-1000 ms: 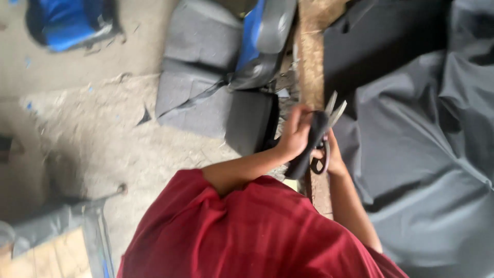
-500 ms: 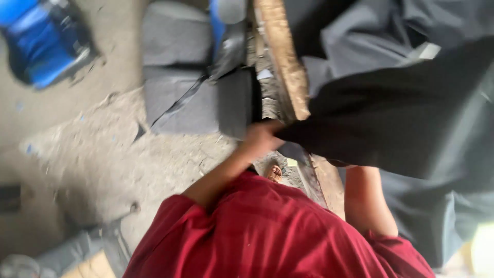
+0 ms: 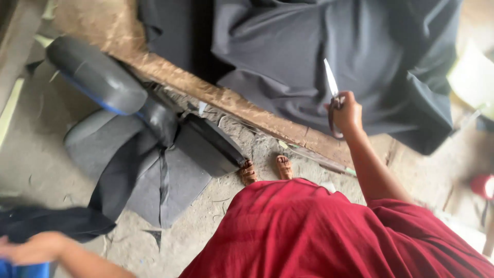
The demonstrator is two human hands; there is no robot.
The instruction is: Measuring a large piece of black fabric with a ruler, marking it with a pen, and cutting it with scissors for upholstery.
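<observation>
The right hand (image 3: 348, 112) is closed around the handles of a pair of scissors (image 3: 332, 92), gripping them firmly, with the blades shut and pointing up and away, toward the far side of the scene. The long axis of the scissors runs nearly straight from near to far, tilted slightly left at the tip. Directly beneath and beyond the blades lies the dark grey fabric (image 3: 319, 46), spread in folds over the wooden table edge (image 3: 226, 100) that runs diagonally from far left to near right. The scissors hover over the cloth; whether the tip touches it cannot be told. The left hand (image 3: 33, 247) is blurred at the near left corner, well apart from the table, its fingers apparently holding a fold of dark cloth (image 3: 56, 221), though the blur hides the grip itself. Grey cut pieces (image 3: 154, 180) lie on the dusty floor (image 3: 31, 159) left of the person's sandalled feet (image 3: 265, 170). The right hand is far nearer the spread fabric.
</observation>
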